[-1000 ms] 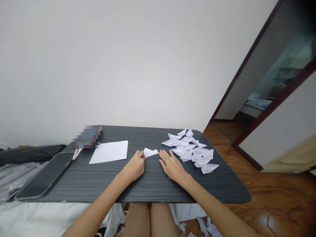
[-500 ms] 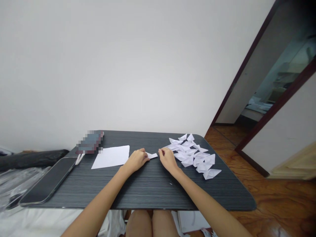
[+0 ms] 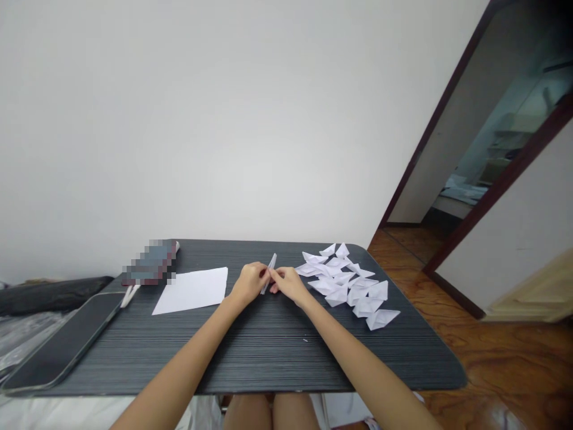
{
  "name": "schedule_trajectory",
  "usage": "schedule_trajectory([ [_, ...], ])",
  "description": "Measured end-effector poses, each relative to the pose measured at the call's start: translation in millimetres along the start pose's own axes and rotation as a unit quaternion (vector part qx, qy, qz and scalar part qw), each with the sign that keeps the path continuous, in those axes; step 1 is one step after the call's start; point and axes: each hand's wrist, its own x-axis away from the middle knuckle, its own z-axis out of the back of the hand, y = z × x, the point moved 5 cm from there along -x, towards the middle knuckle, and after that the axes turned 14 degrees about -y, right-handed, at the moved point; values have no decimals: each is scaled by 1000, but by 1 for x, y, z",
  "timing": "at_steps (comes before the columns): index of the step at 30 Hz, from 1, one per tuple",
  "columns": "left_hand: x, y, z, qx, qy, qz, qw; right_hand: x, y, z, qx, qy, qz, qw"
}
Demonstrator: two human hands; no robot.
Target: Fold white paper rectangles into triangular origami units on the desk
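A small folded piece of white paper (image 3: pixel 273 261) stands on edge between my hands, above the middle of the dark table. My left hand (image 3: pixel 251 282) pinches it from the left, fingers closed. From the other side my right hand (image 3: pixel 289 283) grips it too, thumb and fingertips meeting the left fingers. The fingers cover the paper's middle; its upper tip and a lower strip show. To the right of my hands lie several folded paper boats (image 3: pixel 339 278) in a loose cluster. A flat sheet of white paper (image 3: pixel 192 291) rests left of my left hand.
The dark table (image 3: pixel 264 358) meets a white wall at its far edge. A large black phone (image 3: pixel 67 340) lies at its left edge, with a blurred-out item (image 3: pixel 152 261) and a white cable (image 3: pixel 129 295) behind it. A tiny white scrap (image 3: pixel 305 340) lies near the front.
My right hand has moved left to meet my left hand and taken hold of the folded paper. The paper has turned from lying sideways to standing on edge. The view has shifted slightly.
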Motion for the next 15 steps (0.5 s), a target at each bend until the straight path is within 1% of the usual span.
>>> schedule_trajectory([
  [2,-9,3,-1,16,18,8,1000,-6,-3,5,-17,26,14,999],
  [4,-15,5,-4,29,27,4,999,-8,-5,11,1,39,17,999],
  [7,-17,7,-9,31,45,-9,998,-4,-8,19,77,54,13,995],
  [9,-14,9,-13,34,55,-19,998,3,-13,23,147,80,25,986],
  [11,-12,11,-14,48,64,-16,997,9,-19,25,199,102,39,974],
  [13,-10,9,-15,89,61,6,994,13,-25,25,211,99,58,971],
  [15,-9,2,-16,171,43,33,984,15,-27,23,175,78,79,978],
])
